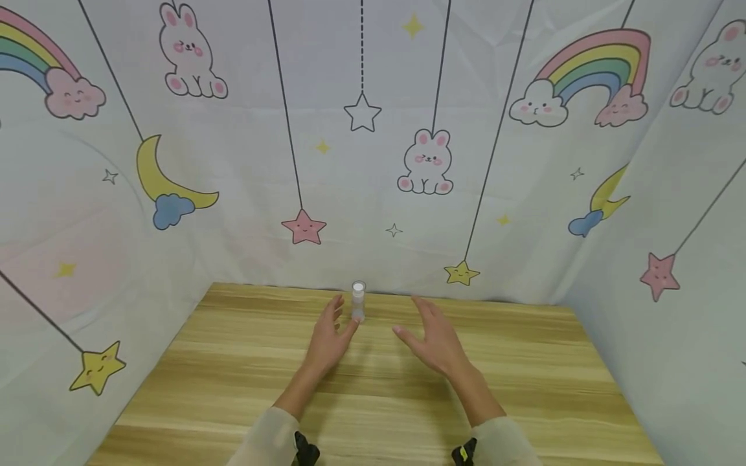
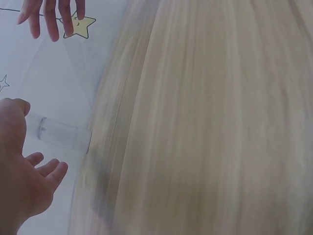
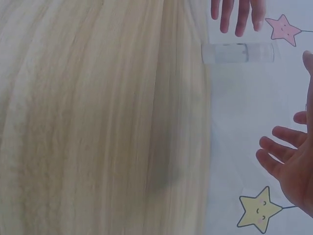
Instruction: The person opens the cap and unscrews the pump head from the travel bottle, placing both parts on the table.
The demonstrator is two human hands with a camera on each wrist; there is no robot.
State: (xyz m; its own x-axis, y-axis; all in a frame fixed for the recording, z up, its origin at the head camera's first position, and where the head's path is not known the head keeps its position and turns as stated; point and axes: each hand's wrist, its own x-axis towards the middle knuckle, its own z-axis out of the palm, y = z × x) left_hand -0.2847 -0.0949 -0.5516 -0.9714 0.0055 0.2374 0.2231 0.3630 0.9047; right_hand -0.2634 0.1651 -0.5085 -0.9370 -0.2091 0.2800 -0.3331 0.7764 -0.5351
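Note:
A small clear cylindrical bottle [image 1: 358, 303] with a white top stands upright near the back of the wooden table. Just left of it is my left hand [image 1: 329, 338], fingers loosely spread and the thumb tip close to the bottle's base. In the left wrist view the same bottle [image 2: 63, 134] shows beside the thumb, with no fingers wrapped round it. My right hand [image 1: 437, 340] hovers over the table farther to the right, thumb and fingers apart and holding nothing. From the right wrist, a gap separates that hand [image 3: 293, 161] from the bottle [image 3: 237, 53].
The wooden table [image 1: 373, 401] meets a white cloth backdrop [image 1: 245, 162] along its back edge. Cartoon rabbits, stars, moons and rainbows are printed on the cloth, which also rises at both sides. Dark wrist-worn devices [image 1: 305, 450] sit by the light sleeves [image 1: 265, 437].

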